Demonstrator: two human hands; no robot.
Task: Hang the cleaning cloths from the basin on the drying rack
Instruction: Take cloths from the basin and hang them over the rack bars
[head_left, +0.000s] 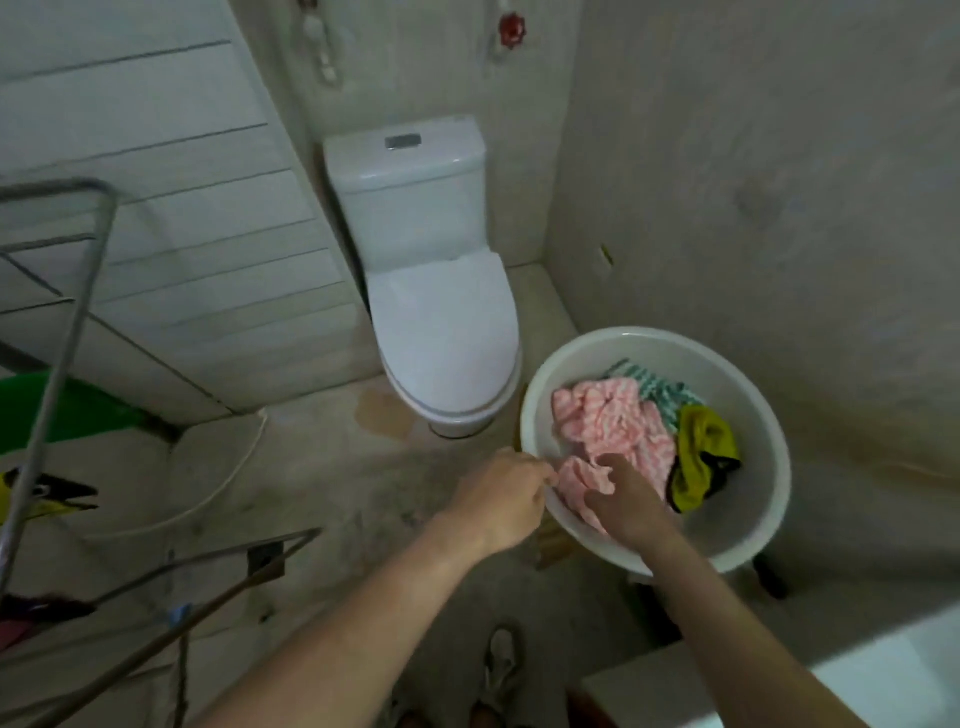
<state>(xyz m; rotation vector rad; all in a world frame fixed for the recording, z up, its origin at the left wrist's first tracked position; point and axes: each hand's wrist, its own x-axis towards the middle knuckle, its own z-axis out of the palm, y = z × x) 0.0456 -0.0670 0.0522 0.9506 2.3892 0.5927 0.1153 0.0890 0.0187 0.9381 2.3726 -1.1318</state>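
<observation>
Floor (322, 499): grey concrete, stained. Toilet (441, 332) stands beyond the fingers (543, 475), with a brownish patch (384, 410) at its base. Cord (260, 423) and rack (72, 332) are well left of the fingers.

The basin (748, 519) sits on the right, close to the right-hand wall, with the cloths (608, 421) heaped in it. The toilet (447, 332) stands just left of the basin and behind it, its tank against the back wall. The drying rack (78, 291) stands well apart at the far left. The left hand (501, 499) is at the basin's near rim and the right hand (623, 499) is inside it. Both hands grip the nearest of the cloths.
</observation>
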